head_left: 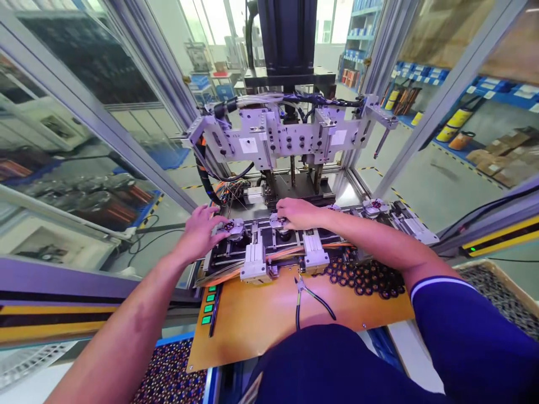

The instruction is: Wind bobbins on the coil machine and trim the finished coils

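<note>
We stood at an orange-topped bench [261,320] inside a glazed machine enclosure, with warehouse shelving visible beyond the panes. Nearest to us on the bench lay a pair of black-handled pliers [305,297], and just left of them a row of green buttons [208,306]. To the right of the pliers we noted a heap of black rings [366,278], touching the front edge of the fixture rail [290,247].

On the rail, our left hand [200,233] rested palm down with fingers loosely spread, fingertips touching the left nest part [231,227]; it gripped nothing that we could see. Our right hand [297,213] was curled over the middle nest part [278,223], fingers closed on it. A third nest part [374,206] sat untouched further right.

Behind the rail hung the grey tooling head [290,134] with its cables, under a dark column [287,33].
</note>
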`<state>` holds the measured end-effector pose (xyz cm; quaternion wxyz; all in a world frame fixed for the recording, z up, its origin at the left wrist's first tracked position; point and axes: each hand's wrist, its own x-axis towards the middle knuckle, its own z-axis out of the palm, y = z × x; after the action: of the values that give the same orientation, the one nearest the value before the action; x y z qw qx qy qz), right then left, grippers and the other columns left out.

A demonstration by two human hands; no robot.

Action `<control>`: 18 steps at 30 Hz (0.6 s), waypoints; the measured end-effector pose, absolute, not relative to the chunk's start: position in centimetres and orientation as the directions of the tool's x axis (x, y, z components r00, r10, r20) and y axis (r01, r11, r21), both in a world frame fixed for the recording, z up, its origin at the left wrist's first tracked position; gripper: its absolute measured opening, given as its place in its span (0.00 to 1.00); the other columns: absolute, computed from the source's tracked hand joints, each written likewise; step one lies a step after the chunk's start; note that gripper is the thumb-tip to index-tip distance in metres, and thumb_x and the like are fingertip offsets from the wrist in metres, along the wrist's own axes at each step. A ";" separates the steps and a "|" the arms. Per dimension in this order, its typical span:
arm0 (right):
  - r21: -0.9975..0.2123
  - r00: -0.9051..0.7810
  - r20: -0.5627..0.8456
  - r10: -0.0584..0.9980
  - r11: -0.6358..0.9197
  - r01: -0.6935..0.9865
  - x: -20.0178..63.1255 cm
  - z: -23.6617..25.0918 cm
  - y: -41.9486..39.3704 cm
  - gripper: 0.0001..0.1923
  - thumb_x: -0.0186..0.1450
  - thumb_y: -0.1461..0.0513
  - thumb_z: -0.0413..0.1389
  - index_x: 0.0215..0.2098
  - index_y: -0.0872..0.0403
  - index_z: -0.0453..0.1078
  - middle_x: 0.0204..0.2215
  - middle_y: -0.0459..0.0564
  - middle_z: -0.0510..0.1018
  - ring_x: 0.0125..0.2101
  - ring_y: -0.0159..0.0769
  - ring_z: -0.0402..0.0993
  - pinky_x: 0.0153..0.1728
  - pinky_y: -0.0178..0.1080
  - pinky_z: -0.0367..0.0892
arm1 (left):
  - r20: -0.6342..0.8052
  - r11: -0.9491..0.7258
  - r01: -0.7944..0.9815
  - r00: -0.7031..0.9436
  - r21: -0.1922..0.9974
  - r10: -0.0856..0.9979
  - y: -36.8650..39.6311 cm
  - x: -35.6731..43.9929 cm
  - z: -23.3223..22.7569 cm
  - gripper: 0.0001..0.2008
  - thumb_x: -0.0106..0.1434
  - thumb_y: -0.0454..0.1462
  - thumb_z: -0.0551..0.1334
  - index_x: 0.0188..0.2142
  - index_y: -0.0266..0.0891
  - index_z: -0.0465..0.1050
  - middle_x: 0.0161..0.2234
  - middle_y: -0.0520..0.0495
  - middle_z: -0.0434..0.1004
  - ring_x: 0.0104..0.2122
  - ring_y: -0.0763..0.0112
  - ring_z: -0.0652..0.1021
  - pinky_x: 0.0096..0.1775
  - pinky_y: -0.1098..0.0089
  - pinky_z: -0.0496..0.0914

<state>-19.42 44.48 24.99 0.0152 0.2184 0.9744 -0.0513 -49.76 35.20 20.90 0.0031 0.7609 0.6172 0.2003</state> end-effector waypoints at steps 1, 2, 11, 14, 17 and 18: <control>-0.097 -0.903 -0.068 0.423 0.898 0.428 -19.6 24.7 44.6 0.13 0.62 0.65 0.61 0.45 0.63 0.76 0.50 0.63 0.74 0.52 0.47 0.70 0.52 0.44 0.67 | 0.285 -0.244 0.938 0.171 0.246 0.943 35.4 -50.0 20.6 0.19 0.61 0.52 0.59 0.39 0.42 0.79 0.53 0.35 0.73 0.62 0.39 0.62 0.59 0.38 0.60; -0.102 -0.903 -0.082 0.423 0.897 0.429 -19.7 24.6 44.7 0.12 0.62 0.65 0.62 0.43 0.63 0.76 0.50 0.63 0.75 0.51 0.47 0.71 0.52 0.44 0.67 | 0.267 -0.252 0.936 0.185 0.244 0.946 35.4 -50.2 20.4 0.19 0.61 0.52 0.59 0.38 0.42 0.79 0.53 0.35 0.74 0.62 0.39 0.63 0.59 0.39 0.60; -0.192 -0.891 -0.119 0.437 0.871 0.453 -20.1 23.7 45.5 0.09 0.61 0.65 0.62 0.39 0.60 0.78 0.45 0.58 0.79 0.47 0.42 0.75 0.49 0.39 0.68 | 0.122 -0.287 0.919 0.263 0.271 0.957 36.4 -51.3 19.5 0.28 0.60 0.59 0.54 0.40 0.43 0.81 0.51 0.34 0.78 0.54 0.43 0.72 0.55 0.44 0.67; -0.237 -0.890 -0.111 0.442 0.858 0.455 -20.3 23.8 45.7 0.06 0.59 0.65 0.64 0.36 0.59 0.78 0.40 0.56 0.81 0.43 0.40 0.76 0.46 0.38 0.68 | 0.114 -0.298 0.911 0.277 0.284 0.954 36.8 -51.2 19.7 0.32 0.58 0.63 0.52 0.38 0.42 0.81 0.49 0.33 0.78 0.52 0.44 0.74 0.54 0.44 0.67; -0.294 -0.894 -0.070 0.443 0.847 0.443 -20.5 24.8 45.8 0.04 0.58 0.66 0.65 0.32 0.59 0.78 0.37 0.53 0.81 0.40 0.39 0.76 0.44 0.37 0.68 | 0.145 -0.303 0.906 0.270 0.296 0.952 36.9 -50.8 20.7 0.34 0.58 0.65 0.50 0.35 0.42 0.80 0.48 0.32 0.79 0.52 0.44 0.74 0.54 0.44 0.68; -0.315 -0.895 -0.046 0.443 0.844 0.434 -20.4 25.4 45.7 0.03 0.59 0.66 0.65 0.31 0.59 0.77 0.37 0.53 0.80 0.40 0.38 0.76 0.45 0.38 0.68 | 0.164 -0.301 0.905 0.262 0.301 0.951 36.8 -50.6 21.1 0.34 0.58 0.65 0.50 0.35 0.42 0.79 0.49 0.32 0.78 0.52 0.44 0.74 0.54 0.44 0.68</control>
<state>-20.45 45.71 25.43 -0.0144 0.2286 0.9601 -0.1606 -50.58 36.78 21.13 0.0728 0.7909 0.5867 0.1580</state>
